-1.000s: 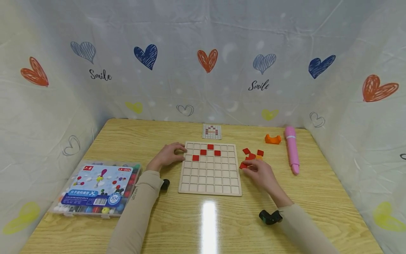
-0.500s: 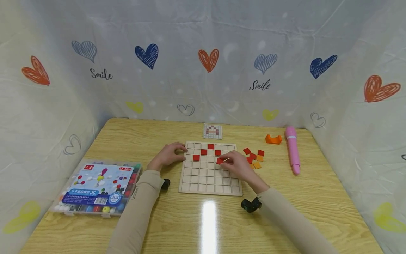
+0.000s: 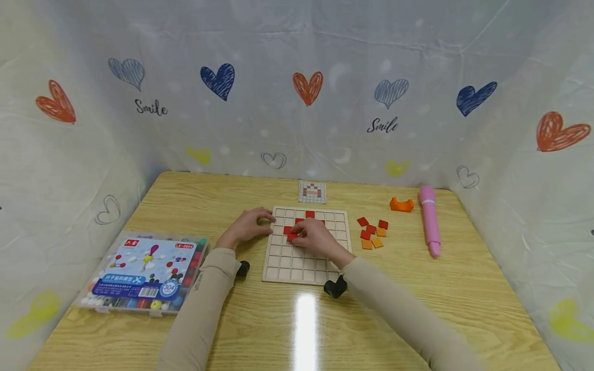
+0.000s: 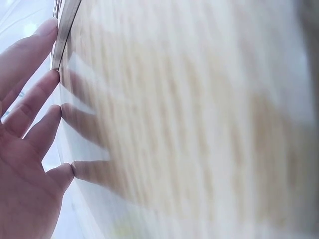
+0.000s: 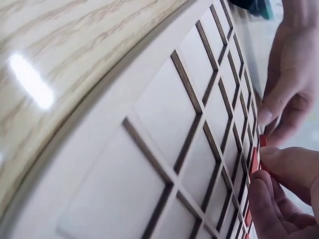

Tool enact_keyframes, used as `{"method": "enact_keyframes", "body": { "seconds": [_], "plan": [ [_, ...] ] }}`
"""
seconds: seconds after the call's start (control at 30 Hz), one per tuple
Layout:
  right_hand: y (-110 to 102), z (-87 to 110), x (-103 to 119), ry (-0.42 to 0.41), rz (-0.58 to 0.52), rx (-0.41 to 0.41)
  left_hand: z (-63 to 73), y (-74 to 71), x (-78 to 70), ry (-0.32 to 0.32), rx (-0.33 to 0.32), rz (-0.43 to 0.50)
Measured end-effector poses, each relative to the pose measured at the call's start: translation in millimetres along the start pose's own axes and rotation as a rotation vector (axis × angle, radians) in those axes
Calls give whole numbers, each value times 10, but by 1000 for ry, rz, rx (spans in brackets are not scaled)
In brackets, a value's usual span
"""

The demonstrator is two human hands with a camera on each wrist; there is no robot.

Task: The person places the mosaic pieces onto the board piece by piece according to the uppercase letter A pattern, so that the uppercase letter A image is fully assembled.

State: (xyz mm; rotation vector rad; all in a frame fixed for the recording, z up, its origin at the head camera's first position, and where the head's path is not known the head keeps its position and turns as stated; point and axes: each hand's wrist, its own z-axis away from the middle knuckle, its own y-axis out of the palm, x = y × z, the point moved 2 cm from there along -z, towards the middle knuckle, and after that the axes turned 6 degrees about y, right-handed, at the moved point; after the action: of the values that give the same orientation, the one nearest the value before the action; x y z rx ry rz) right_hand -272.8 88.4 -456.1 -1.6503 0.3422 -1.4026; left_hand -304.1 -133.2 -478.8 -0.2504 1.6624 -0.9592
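My right hand is over the upper left part of a wooden grid board, pinching a red square tile between thumb and finger. In the right wrist view this tile stands tilted, close over the cells. Other red tiles sit in the upper cells, some partly hidden by the hand. My left hand rests at the board's left edge; in the left wrist view its fingers are extended, with fingertips right at the edge and the tabletop.
Several loose red and orange tiles lie right of the board. Behind it is a small pattern card. An orange holder and a pink pen-shaped object are farther right. A molecular model box lies at left.
My right hand has picked a red tile from the loose ones and carried it left across the board to its upper left part. The left hand has stayed at the board's edge.
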Motion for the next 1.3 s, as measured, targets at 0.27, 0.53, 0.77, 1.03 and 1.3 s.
{"method": "enact_keyframes", "body": {
  "seconds": [0.27,0.53,0.77,1.03,1.3],
  "plan": [
    [106,-92,61,-26,72,6,9,-4,-25,18,-4,0],
    [122,-90,74,-48,114,3,3,7,-5,15,-2,15],
    [135,-86,63,-52,119,-12,-10,8,3,4,-3,23],
    [150,-87,49,-29,110,-17,-8,2,-7,-4,-6,31],
    [159,-89,42,-21,117,-20,-6,-1,-14,-1,0,18]
  ]
}}
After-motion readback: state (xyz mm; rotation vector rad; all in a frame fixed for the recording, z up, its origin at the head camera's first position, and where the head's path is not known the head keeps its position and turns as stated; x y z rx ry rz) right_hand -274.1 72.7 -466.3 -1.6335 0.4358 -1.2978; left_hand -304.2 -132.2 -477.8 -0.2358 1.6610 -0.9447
